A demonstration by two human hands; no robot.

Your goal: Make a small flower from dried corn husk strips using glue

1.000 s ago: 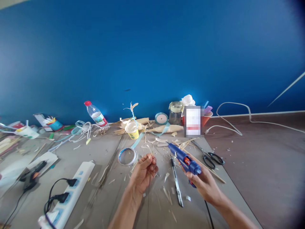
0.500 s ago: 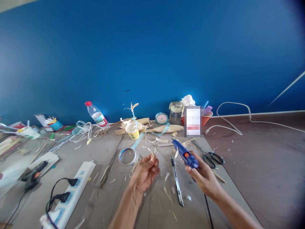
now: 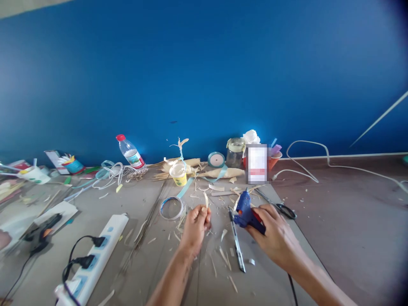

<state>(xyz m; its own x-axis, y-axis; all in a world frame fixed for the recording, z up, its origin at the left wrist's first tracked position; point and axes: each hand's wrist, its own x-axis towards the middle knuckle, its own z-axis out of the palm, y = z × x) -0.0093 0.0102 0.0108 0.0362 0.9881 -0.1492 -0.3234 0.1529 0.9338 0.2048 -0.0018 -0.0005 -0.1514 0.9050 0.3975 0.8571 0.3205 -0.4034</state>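
Note:
Between the thumb and fingers of my left hand (image 3: pixel 196 225) a small pale strip (image 3: pixel 206 199) is pinched, its tip pointing up; it looks like dried husk. My right hand (image 3: pixel 276 231) is closed round the handle of a blue glue gun (image 3: pixel 245 210), whose nozzle points away from me and whose cord trails to the front. Under and beside the gun lies a pen (image 3: pixel 236 244). A roll of tape (image 3: pixel 171 208) rests left of my left hand. Behind it stands a small yellow and white cup (image 3: pixel 178 175) holding a stem wrapped in pale blue with husk petals.
Scissors (image 3: pixel 285 210) lie right of the glue gun. On the left are a white power strip (image 3: pixel 105 242) with black plugs and a second, black glue gun (image 3: pixel 44 231). A bottle (image 3: pixel 130 153), a glass jar (image 3: pixel 235 152) and a ribbon spool (image 3: pixel 216 159) line the blue wall.
The glue gun has turned in my right hand, its side now showing and its nozzle pointing straighter ahead. My left hand has rotated slightly, with the strip standing more upright.

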